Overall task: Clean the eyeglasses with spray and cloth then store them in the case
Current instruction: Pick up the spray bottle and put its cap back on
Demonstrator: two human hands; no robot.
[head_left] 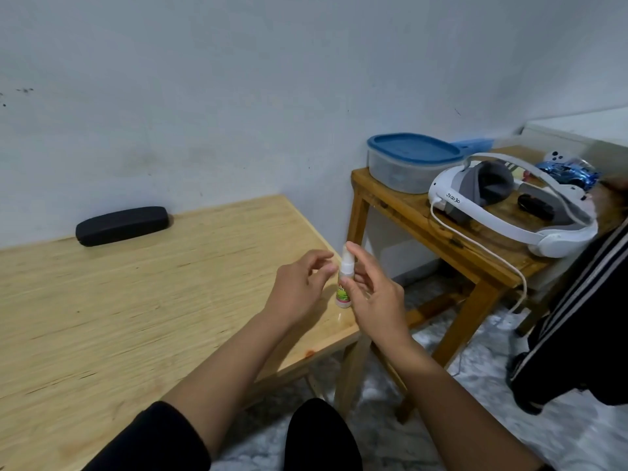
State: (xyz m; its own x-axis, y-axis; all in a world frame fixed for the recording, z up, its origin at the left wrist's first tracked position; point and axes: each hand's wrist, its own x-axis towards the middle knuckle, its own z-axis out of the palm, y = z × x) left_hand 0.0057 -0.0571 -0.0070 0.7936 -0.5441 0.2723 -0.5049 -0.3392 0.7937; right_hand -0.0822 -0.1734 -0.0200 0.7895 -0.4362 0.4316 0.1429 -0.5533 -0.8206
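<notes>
Small white pump-spray bottle (344,283) with green-and-pink label, upright over the pale wooden table's (136,300) 3 o'clock edge, gripped by right hand (372,294); left hand (299,287) beside it, fingers loosely spread. Closed black oblong case (121,225) at 11 o'clock.

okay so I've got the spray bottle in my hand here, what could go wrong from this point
The spray bottle is held by the right hand right over the table corner, so a slip could send it to the floor. No eyeglasses or cloth are in view, so spraying now would probably just wet the wood.
</notes>
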